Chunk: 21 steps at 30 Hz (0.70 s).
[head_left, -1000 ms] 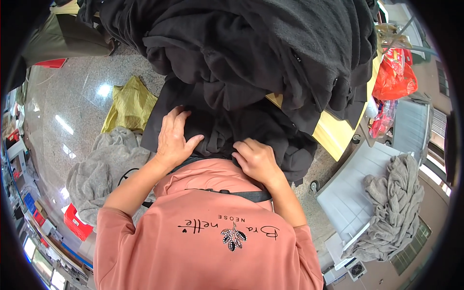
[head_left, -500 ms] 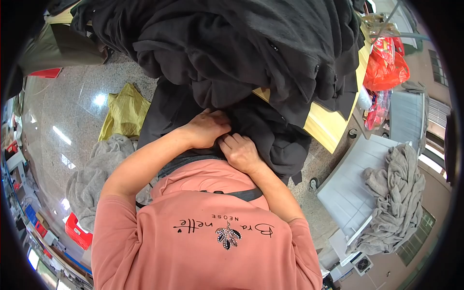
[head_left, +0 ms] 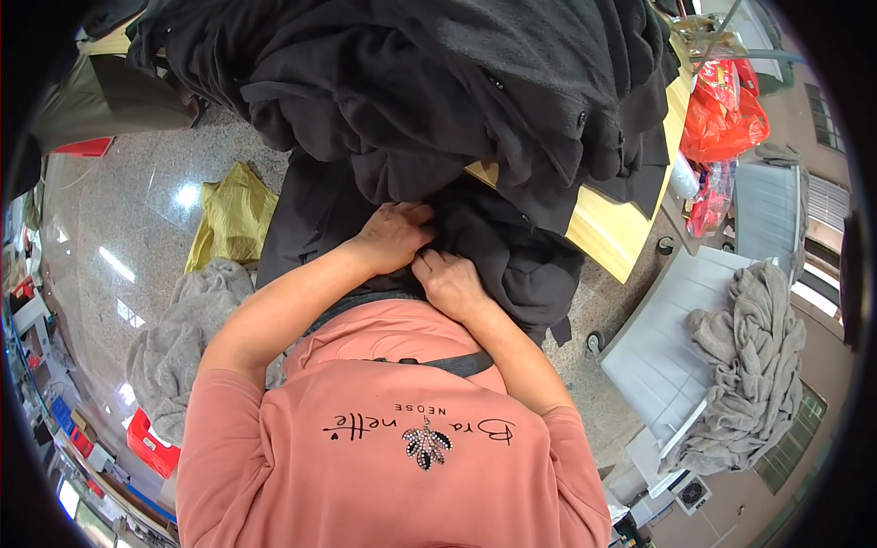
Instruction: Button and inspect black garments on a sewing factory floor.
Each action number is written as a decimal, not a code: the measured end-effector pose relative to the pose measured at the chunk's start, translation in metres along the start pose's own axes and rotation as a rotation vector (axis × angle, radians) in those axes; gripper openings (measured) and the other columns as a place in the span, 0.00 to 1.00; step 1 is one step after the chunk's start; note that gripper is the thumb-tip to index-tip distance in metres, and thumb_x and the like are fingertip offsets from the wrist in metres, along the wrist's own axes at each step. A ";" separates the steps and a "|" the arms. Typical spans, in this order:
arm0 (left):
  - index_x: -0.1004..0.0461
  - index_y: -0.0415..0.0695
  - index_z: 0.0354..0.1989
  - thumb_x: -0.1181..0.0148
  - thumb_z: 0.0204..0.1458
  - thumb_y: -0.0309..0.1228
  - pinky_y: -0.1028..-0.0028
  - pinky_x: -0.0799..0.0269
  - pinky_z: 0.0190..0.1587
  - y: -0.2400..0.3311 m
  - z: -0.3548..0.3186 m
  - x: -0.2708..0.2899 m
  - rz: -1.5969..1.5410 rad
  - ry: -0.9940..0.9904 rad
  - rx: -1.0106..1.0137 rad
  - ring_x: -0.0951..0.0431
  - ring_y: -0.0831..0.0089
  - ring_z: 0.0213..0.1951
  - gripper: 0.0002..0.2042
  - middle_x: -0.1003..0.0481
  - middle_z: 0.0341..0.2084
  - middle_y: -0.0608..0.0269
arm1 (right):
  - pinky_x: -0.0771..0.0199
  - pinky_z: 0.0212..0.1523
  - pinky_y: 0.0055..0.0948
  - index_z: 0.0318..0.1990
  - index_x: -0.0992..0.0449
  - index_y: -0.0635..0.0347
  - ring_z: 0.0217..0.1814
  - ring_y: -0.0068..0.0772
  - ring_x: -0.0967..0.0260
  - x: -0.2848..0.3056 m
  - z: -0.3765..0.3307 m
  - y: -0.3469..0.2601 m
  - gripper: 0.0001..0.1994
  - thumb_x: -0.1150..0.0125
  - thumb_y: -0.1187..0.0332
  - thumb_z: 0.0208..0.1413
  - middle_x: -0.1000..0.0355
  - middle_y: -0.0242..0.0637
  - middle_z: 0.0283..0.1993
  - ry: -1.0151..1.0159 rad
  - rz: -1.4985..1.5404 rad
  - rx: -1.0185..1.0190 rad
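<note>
A black garment (head_left: pixel 512 265) hangs off the near edge of a wooden table (head_left: pixel 607 239), right in front of me. My left hand (head_left: pixel 395 236) lies on it with the fingers curled into the fabric. My right hand (head_left: pixel 449 281) sits just below and to the right of my left hand, touching it, and pinches the same cloth. Above both hands a big heap of black garments (head_left: pixel 457 91) covers most of the table top.
On the shiny floor to the left lie a yellow cloth (head_left: pixel 233 219) and a grey cloth (head_left: pixel 183 338), with a red crate (head_left: pixel 151 443) further down. A red plastic bag (head_left: pixel 722 119) sits at the table's right end. Grey cloth (head_left: pixel 749 356) is piled on a white rack at right.
My hands were spread flat and apart on the black garment. They have since come together at its middle and curled their fingers into the fabric.
</note>
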<state>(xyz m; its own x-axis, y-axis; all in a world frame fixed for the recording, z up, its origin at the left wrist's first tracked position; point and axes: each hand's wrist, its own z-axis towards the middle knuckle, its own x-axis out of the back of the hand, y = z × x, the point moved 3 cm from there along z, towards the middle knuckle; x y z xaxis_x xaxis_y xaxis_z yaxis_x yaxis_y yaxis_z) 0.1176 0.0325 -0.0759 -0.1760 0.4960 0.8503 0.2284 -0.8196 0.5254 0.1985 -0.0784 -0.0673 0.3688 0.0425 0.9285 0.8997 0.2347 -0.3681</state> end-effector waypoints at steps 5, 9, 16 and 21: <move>0.26 0.41 0.31 0.42 0.41 0.25 0.67 0.29 0.42 0.017 0.008 0.043 -0.407 0.091 -0.013 0.26 0.57 0.39 0.07 0.26 0.34 0.56 | 0.31 0.22 0.31 0.33 0.28 0.64 0.22 0.38 0.32 0.061 0.001 -0.009 0.10 0.46 0.78 0.38 0.31 0.40 0.28 0.223 0.162 -0.022; 0.29 0.39 0.29 0.43 0.45 0.23 0.68 0.31 0.29 0.056 -0.002 0.127 -0.839 0.116 -0.117 0.27 0.60 0.27 0.03 0.28 0.25 0.56 | 0.43 0.16 0.23 0.31 0.26 0.68 0.17 0.26 0.39 0.162 -0.005 -0.042 0.11 0.41 0.77 0.35 0.27 0.45 0.33 0.523 0.119 0.228; 0.25 0.37 0.29 0.39 0.40 0.22 0.71 0.32 0.25 0.070 -0.008 0.114 -0.788 -0.011 0.101 0.27 0.61 0.21 0.06 0.27 0.20 0.59 | 0.45 0.15 0.22 0.37 0.29 0.69 0.18 0.26 0.35 0.159 -0.001 -0.038 0.16 0.40 0.78 0.35 0.29 0.42 0.28 0.520 0.209 0.166; 0.26 0.36 0.28 0.43 0.41 0.21 0.75 0.35 0.29 0.059 -0.019 0.088 -0.929 -0.004 0.235 0.29 0.70 0.24 0.05 0.30 0.20 0.61 | 0.39 0.18 0.25 0.39 0.29 0.67 0.20 0.30 0.35 0.120 -0.007 -0.035 0.17 0.37 0.82 0.37 0.30 0.38 0.26 0.523 0.249 0.112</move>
<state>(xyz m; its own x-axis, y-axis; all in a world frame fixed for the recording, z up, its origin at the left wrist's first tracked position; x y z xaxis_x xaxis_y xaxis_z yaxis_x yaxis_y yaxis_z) 0.0973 0.0218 0.0291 -0.3803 0.9204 0.0904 0.1860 -0.0196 0.9823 0.2125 -0.0880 0.0564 0.6573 -0.3684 0.6574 0.7518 0.3811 -0.5381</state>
